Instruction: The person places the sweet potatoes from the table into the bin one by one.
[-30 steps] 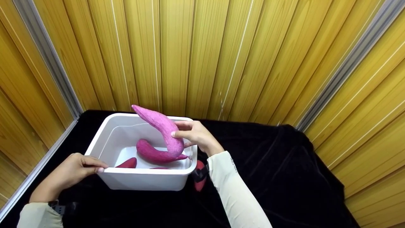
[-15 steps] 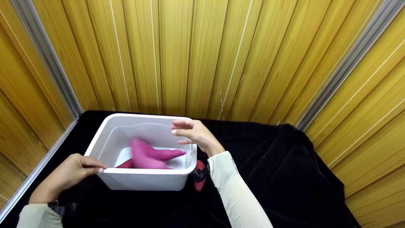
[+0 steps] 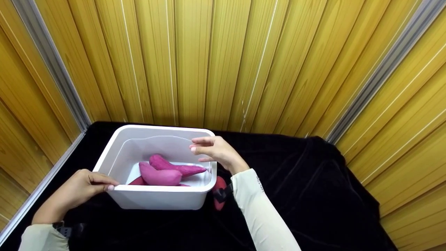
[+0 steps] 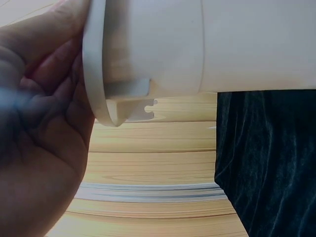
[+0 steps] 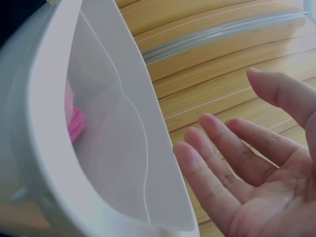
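Observation:
A white plastic tub (image 3: 160,198) holds several pink and red sweet potatoes. A lighter pink sweet potato (image 3: 161,177) lies near the front, and a darker magenta sweet potato (image 3: 190,170) lies behind it. Part of a red sweet potato (image 3: 138,181) shows at the left, the rest hidden. My left hand (image 3: 83,184) pinches the tub's front left rim between thumb and fingers; the left wrist view shows this hand (image 4: 44,108) against the rim. Over the right rim hovers my right hand (image 3: 220,150), holding nothing; its fingers are spread and relaxed in the right wrist view.
Black cloth (image 3: 299,181) covers the surface under the tub and to the right. A red sweet potato (image 3: 219,204) lies outside the tub, partly hidden by the right wrist's strap. Yellow wood-patterned panels (image 3: 223,62) stand behind and at both sides.
My right hand let go of the lighter pink sweet potato, which dropped into the tub and settled near the front. My left hand stayed on the rim.

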Demonstrator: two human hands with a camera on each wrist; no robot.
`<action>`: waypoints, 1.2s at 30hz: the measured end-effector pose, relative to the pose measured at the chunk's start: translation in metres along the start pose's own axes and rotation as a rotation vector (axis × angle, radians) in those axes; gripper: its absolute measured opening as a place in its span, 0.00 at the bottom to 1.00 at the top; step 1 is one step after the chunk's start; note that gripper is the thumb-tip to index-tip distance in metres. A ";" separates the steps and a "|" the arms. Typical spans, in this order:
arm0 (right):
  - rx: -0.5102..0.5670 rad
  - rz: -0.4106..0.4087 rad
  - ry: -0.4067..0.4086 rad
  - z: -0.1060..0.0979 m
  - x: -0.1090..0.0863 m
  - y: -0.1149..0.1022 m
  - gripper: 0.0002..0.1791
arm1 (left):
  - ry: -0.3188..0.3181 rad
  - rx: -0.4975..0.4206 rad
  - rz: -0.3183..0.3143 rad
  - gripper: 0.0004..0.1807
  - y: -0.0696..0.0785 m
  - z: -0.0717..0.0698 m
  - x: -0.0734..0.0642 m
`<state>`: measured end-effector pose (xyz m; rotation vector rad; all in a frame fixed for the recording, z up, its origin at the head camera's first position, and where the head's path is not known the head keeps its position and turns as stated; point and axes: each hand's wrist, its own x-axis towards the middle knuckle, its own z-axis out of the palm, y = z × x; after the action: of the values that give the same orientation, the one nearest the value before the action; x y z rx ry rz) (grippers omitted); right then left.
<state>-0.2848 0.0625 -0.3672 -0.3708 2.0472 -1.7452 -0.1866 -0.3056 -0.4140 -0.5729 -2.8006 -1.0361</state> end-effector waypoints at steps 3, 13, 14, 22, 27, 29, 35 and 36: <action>0.005 0.005 0.001 -0.001 -0.001 0.000 0.27 | 0.010 -0.008 0.011 0.05 -0.001 0.001 0.000; 0.012 0.013 0.002 -0.005 -0.003 0.002 0.27 | 0.031 -0.046 0.043 0.05 -0.006 0.004 0.001; 0.016 0.016 0.005 -0.005 -0.003 0.002 0.26 | 0.029 -0.045 0.044 0.05 -0.006 0.004 0.001; 0.031 0.004 0.024 -0.010 -0.007 0.005 0.27 | 0.031 -0.053 0.058 0.06 -0.006 0.004 0.001; 0.038 -0.011 0.041 -0.016 -0.010 0.010 0.27 | 0.027 -0.046 0.041 0.05 -0.005 0.004 0.000; 0.047 -0.021 0.046 -0.019 -0.012 0.012 0.27 | 0.027 -0.047 0.038 0.05 -0.005 0.003 -0.001; 0.079 -0.042 0.068 -0.028 -0.017 0.018 0.27 | 0.036 -0.064 0.078 0.07 -0.006 0.002 -0.001; 0.083 -0.044 0.075 -0.029 -0.018 0.019 0.27 | 0.035 -0.069 0.085 0.07 -0.006 0.002 -0.001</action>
<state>-0.2816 0.0997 -0.3795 -0.3314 2.0241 -1.8905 -0.1878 -0.3090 -0.4196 -0.6685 -2.6943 -1.1179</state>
